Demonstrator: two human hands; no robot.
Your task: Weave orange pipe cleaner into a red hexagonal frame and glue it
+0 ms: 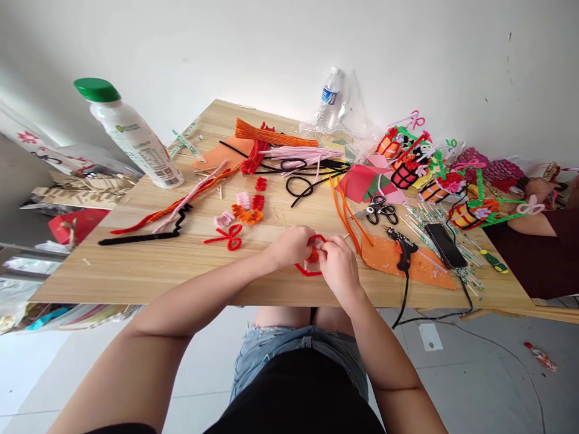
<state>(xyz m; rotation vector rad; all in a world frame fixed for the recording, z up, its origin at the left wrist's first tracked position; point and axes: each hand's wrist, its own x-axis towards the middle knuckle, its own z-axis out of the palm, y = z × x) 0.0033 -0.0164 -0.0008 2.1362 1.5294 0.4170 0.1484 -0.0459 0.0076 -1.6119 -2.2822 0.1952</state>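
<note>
Near the front edge of the wooden table [154,274], my left hand [296,246] and my right hand [339,268] meet over a red pipe cleaner piece [311,274]. Both hands are closed, with fingertips pinching it from either side. Orange and pale pink fuzz shows inside its red outline; the fingers hide part of it. Left of my hands lies a red pipe cleaner bow [233,237]. Beyond it are coiled orange pipe cleaners [247,214], pink coils [224,219] and red coils [258,201]. Loose orange pipe cleaners [347,214] run toward my right hand.
A glue gun [404,248] rests on orange felt [425,271], its cable hanging over the edge. Scissors [380,210], a phone [446,246] and a screwdriver [493,260] lie rightward. Several small baskets [470,216] stand by another person's arm [534,226]. A white bottle [136,141] stands left.
</note>
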